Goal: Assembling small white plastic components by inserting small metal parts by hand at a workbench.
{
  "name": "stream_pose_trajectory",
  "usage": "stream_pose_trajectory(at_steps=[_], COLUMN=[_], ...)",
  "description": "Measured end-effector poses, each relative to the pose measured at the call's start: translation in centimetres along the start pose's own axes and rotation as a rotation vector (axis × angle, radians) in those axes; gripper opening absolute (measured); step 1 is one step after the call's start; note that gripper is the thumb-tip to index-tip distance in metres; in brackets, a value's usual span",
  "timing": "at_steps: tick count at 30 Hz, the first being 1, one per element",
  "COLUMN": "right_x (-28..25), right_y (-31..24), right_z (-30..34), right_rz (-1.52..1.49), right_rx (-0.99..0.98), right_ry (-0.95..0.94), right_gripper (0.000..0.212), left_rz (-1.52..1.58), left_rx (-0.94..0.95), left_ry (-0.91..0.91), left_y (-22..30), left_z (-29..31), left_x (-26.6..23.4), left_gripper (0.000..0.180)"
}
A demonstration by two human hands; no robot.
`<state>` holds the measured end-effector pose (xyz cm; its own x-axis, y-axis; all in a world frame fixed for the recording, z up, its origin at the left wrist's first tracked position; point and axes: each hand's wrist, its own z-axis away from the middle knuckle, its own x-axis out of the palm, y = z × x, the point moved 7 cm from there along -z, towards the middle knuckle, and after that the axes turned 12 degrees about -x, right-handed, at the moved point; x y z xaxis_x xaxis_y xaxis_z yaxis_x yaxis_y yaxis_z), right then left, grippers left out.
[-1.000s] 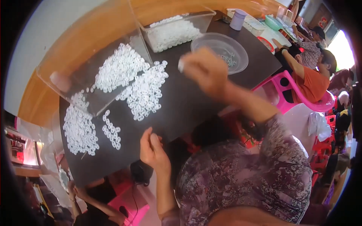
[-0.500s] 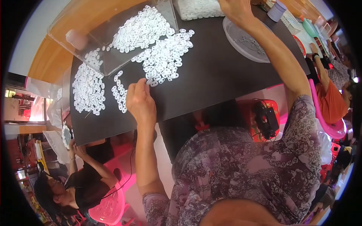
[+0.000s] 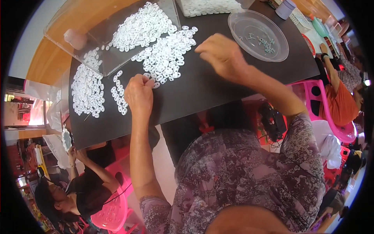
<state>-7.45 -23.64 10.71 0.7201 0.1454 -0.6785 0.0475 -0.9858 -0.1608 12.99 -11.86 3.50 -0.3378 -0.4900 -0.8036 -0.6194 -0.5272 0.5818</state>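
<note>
Small white oval pieces, each with two holes, lie in a heap on the dark table. My left hand is beside the heap's near edge with its fingers curled closed; whatever they hold is hidden. Loose white pieces lie right at its fingertips. To the right of the heap, my right hand hovers over the table, slightly blurred, thumb and fingers drawn together. Nothing can be made out between them. Just left of my left hand is a short line of white pieces. Farther left spreads another heap.
A clear box at the far left holds more white pieces. A round clear tray with small greenish-grey screw-like parts stands at right. Behind are a full bag and a greyish-lilac cup. A person sits at left.
My right hand has come down and left from the bag at the back to above the table near the heap. My left hand stays beside the heap; the view has shifted slightly.
</note>
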Motion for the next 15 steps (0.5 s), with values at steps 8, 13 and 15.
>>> stream_pose_trajectory(at_steps=[8,13,15], right_x=[5.0,3.8,3.0], right_y=[-3.3,-3.0,-2.7], right_z=[1.0,2.9,3.6], right_rz=[-0.105,0.032,0.087], right_rx=[0.022,0.035,0.054], right_ry=[-0.027,-0.024,-0.032], right_gripper=[0.012,0.015,0.015], left_rz=[0.605,0.916,0.893], left_rx=[-0.170,-0.233,-0.235], left_ry=[-0.128,-0.195,-0.210], left_y=[-1.0,0.4,-0.1], left_z=[1.9,4.1,4.8], left_x=[-0.2,0.4,0.3], left_gripper=[0.012,0.019,0.016])
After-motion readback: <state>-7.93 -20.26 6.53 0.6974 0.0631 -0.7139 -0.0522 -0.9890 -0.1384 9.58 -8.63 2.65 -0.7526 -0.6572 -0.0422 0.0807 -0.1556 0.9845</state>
